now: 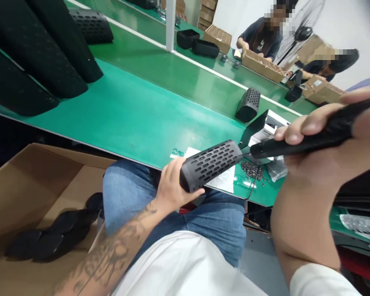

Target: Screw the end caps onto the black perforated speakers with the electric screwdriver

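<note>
My left hand (172, 183) is wrapped round the near end of a black speaker housing (212, 164) with rows of slotted holes, tilted over the table's front edge. In my right hand (311, 127) is a black electric screwdriver (296, 144), held nearly level. Its thin bit meets the far end of the housing; whether a screw sits there is too small to tell. Below the bit lies a pile of small screws (252, 169). A white sheet (225, 181) is partly hidden beneath the housing.
Several tall black housings (49, 53) stand at the left. Another slotted housing (249, 105) and a printed box (265, 127) are ahead on the green table (135, 115). An open carton (58, 176) with black parts is at my lower left. Two people work across the line.
</note>
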The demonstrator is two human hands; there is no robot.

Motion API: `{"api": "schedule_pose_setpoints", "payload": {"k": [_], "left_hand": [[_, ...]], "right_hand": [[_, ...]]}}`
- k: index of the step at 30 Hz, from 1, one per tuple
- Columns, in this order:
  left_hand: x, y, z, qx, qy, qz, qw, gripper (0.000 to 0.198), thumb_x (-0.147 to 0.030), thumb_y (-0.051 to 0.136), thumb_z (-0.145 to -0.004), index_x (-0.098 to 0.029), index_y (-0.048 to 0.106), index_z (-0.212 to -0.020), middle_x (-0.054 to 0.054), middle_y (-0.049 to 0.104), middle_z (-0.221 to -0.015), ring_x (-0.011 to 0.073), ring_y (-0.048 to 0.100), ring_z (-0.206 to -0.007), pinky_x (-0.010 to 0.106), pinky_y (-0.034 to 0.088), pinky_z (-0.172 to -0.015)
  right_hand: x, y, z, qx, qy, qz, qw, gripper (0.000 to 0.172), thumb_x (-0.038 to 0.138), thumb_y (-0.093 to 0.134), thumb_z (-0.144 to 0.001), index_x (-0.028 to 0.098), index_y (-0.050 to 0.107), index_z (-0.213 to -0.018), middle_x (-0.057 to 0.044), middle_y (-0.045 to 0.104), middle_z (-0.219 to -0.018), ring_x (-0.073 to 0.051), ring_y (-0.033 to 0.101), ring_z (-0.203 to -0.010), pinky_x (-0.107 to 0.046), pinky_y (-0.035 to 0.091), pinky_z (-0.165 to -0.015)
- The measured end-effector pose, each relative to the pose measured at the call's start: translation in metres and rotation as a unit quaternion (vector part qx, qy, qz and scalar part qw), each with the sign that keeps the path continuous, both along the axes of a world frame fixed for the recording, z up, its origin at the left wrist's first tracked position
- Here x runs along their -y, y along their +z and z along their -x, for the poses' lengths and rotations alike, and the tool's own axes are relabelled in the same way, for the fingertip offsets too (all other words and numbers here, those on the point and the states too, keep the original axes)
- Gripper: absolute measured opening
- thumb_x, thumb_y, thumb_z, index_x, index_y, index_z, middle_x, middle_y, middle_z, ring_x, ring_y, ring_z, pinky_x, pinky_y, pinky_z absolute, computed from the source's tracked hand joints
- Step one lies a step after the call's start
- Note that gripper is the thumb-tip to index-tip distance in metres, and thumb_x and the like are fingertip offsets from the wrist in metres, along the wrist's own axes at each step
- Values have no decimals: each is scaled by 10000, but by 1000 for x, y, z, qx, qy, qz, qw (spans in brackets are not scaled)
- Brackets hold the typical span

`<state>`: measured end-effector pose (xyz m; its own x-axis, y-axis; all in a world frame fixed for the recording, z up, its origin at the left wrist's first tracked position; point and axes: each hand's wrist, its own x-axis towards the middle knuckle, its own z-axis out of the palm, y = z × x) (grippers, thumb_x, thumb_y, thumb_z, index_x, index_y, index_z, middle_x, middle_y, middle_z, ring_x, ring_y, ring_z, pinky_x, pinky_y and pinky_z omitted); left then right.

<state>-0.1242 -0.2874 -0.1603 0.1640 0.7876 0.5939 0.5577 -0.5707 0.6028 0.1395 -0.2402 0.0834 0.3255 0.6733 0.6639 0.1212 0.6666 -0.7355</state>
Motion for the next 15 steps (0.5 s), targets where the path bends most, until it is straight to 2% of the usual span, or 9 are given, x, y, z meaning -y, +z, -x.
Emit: {"api": "schedule_pose_setpoints", "payload": {"k": [2,4,6,7,9,11,13,15], "left_hand": [[37,-11,-11,23,44,-36,998,1126,-662,861,-980,-136,349,-1834,314,606,-1635,503,660,-1534,708,622,-1239],[69,-21,-21,23,24,-65,997,967,-596,709,-1079,-74,374,-1821,341,587,-1636,485,655,-1534,683,650,-1205],[87,-23,-30,-1,-25,-92,995,746,-422,677,-1074,-94,514,-1723,307,634,-1591,427,689,-1494,596,684,-1173],[89,-21,-33,-17,-60,-104,993,633,-324,678,-1046,-123,598,-1641,274,674,-1550,387,716,-1451,547,693,-1165],[77,-6,-37,-40,-137,-144,979,461,-168,671,-991,-175,725,-1449,200,758,-1451,310,756,-1345,462,681,-1179],[47,22,-39,-69,-203,-195,957,393,-108,671,-994,-210,781,-1357,141,811,-1427,274,755,-1332,429,619,-1262],[8,57,-39,-153,-239,-210,936,457,-139,729,-1021,-255,780,-1460,116,773,-1609,306,677,-1529,480,483,-1405],[-30,90,-41,-279,-303,-155,898,647,-219,792,-1012,-268,689,-1649,139,687,-1744,365,599,-1648,565,379,-1460]], "right_hand": [[-17,-6,-35,14,-130,-32,991,156,365,783,-845,249,718,-927,70,614,-591,-155,589,-443,-312,523,-447],[-34,-21,-65,32,-225,-28,973,80,288,711,-808,241,698,-871,72,615,-565,-160,613,-442,-303,532,-460],[-45,-39,-88,29,-260,-14,965,48,255,710,-779,241,683,-815,62,624,-551,-173,642,-444,-295,538,-461],[-48,-48,-96,23,-262,-8,965,51,242,718,-764,244,673,-788,56,623,-540,-179,645,-436,-293,536,-453],[-49,-63,-107,16,-249,9,968,77,230,729,-754,250,656,-742,40,621,-525,-192,649,-425,-302,556,-455],[-47,-72,-113,12,-232,25,972,100,230,744,-754,254,651,-726,28,630,-532,-199,657,-433,-316,585,-472],[-44,-74,-115,4,-221,34,975,95,247,755,-758,252,665,-730,19,639,-541,-206,654,-433,-328,592,-467],[-40,-69,-113,-9,-219,34,975,60,261,751,-753,247,694,-763,22,632,-540,-205,627,-411,-335,576,-439]]}}
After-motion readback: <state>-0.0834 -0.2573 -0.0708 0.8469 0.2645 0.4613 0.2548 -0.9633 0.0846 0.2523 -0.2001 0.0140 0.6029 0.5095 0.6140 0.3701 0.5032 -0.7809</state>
